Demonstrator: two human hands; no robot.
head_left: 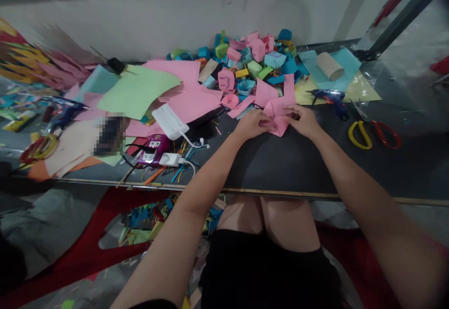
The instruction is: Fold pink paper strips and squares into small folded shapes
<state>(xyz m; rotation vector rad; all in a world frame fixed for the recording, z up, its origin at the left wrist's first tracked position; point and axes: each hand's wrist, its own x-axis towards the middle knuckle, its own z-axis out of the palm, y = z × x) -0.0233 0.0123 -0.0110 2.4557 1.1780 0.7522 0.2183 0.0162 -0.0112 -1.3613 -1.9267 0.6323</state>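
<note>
A folded piece of pink paper (279,124) lies on the dark tabletop (280,168) between my two hands. My left hand (253,124) grips its left side, fingers curled in at the edge. On the opposite side my right hand (302,121) has its thumb and fingers closed on the paper. More pink paper pieces (264,93) sit just beyond, partly behind the folded one. Right behind them is a heap of small folded paper boxes (255,69) in pink, blue, green and yellow.
To the right lie scissors (380,133), a glue gun (329,96) and a cardboard tube (329,66) on blue paper. Leftward are green sheets (140,89), a white power bank (170,121), a purple power strip (154,150), a second glue gun (66,112) and scissors (45,147).
</note>
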